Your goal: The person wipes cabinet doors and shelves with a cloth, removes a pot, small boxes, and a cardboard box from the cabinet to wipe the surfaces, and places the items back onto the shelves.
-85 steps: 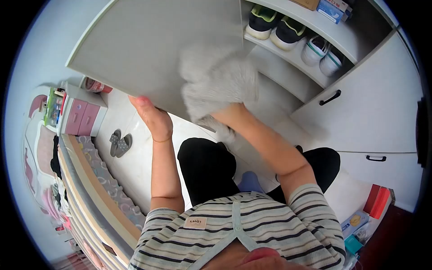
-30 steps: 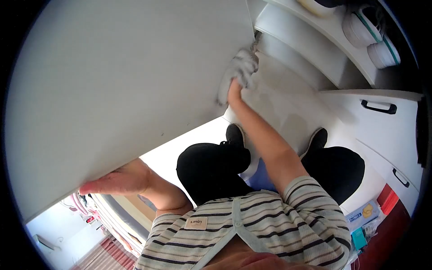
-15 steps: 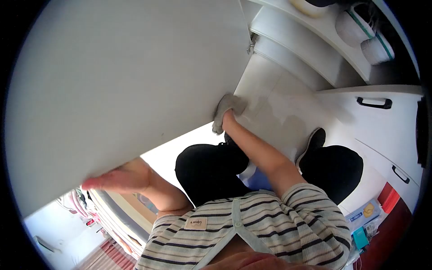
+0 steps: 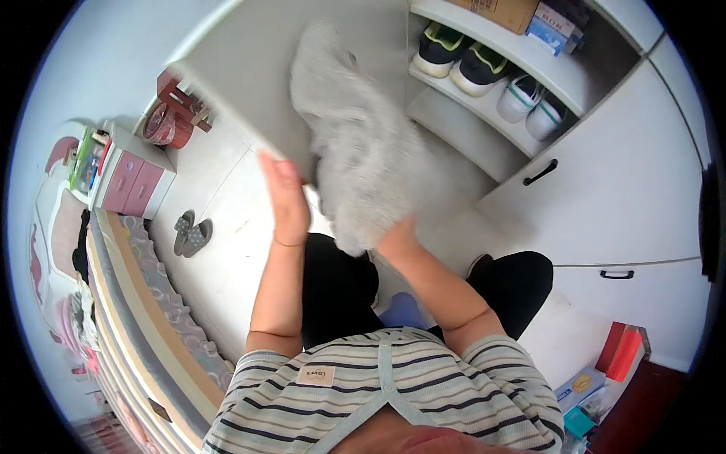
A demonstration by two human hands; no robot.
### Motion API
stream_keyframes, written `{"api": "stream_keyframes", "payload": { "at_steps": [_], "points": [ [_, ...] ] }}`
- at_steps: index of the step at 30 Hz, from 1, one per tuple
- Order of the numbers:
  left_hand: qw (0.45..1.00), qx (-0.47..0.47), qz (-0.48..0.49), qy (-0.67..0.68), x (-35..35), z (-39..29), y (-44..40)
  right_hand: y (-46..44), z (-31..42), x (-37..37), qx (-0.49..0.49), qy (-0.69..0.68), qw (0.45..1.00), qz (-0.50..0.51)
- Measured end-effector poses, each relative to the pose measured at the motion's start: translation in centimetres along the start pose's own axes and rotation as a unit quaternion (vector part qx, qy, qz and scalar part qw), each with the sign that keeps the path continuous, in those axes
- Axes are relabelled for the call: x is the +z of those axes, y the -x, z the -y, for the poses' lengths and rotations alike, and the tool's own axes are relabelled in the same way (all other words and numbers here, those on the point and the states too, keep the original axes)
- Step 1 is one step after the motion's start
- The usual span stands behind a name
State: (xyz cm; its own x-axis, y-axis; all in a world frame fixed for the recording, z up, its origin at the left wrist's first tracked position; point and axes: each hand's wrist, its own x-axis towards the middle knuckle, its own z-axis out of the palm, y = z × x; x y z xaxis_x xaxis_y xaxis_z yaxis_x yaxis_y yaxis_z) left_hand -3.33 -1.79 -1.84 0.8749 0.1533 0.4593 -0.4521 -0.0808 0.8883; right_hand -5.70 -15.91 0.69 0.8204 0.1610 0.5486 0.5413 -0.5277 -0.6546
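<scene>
The cloth [image 4: 363, 140] spreads across the near side of the door [image 4: 246, 64], its near end in the right hand [image 4: 397, 236]. That grip is closed on the cloth, though the fingers are hidden in its folds. The far end is loose and blurred; whether it presses on the door is unclear. For good control, the cloth is best gathered into a flatter pad, with the palm behind it, so that no long tail flaps about.

The left hand [image 4: 289, 200] is wide open, fingers straight, at the door's near edge; contact is hard to tell. A light, flat palm there would steady the door against sideways pushes, with fingertips clear of the hinge side. The shoes [image 4: 480, 68] sit on the shelf [image 4: 495, 106] to the right, so strokes that way are better short.
</scene>
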Motion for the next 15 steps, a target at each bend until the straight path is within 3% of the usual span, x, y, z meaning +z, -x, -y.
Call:
{"api": "stream_keyframes", "payload": {
  "at_steps": [1,3,4,5,6,7,8,9,10,13,15],
  "points": [
    [0.995,-0.058,0.077,0.03,0.2,-0.3,1.3,1.2,-0.3,-0.6,-0.01,0.006,1.0,0.003],
    [0.973,0.121,0.178,-0.087,2.3,1.3,4.3,4.5,-2.1,-0.3,-0.08,0.163,0.979,-0.088],
    [0.967,0.135,0.214,0.007,4.0,-0.8,5.0,5.8,-2.4,-0.3,-0.09,0.169,0.978,-0.085],
    [0.972,0.083,0.215,0.054,4.9,-4.1,6.1,6.9,-2.7,-0.3,-0.023,-0.054,0.995,-0.077],
    [0.958,0.151,0.236,0.056,5.8,-3.8,6.5,7.7,-3.1,-0.7,0.044,-0.271,0.959,-0.062],
    [0.952,0.169,0.233,0.104,7.0,-3.8,6.9,8.6,-3.6,-1.4,0.037,-0.262,0.963,-0.058],
    [0.951,0.176,0.228,0.112,7.3,-4.3,6.9,9.3,-3.8,-2.3,0.081,-0.421,0.901,-0.063],
    [0.943,0.21,0.257,0.033,7.5,-4.7,6.9,10.0,-3.9,-3.3,0.124,-0.568,0.811,-0.065],
    [0.926,0.243,0.284,-0.048,7.8,-5.2,6.9,10.5,-3.9,-4.3,0.121,-0.562,0.816,-0.063],
    [0.914,0.243,0.322,-0.041,8.7,-6.1,6.9,11.5,-3.0,-6.6,0.156,-0.494,0.853,-0.065],
    [0.899,0.264,0.344,-0.06,9.2,-6.3,6.5,12.4,-4.0,-7.2,0.172,-0.462,0.861,-0.125]
  ]
}}
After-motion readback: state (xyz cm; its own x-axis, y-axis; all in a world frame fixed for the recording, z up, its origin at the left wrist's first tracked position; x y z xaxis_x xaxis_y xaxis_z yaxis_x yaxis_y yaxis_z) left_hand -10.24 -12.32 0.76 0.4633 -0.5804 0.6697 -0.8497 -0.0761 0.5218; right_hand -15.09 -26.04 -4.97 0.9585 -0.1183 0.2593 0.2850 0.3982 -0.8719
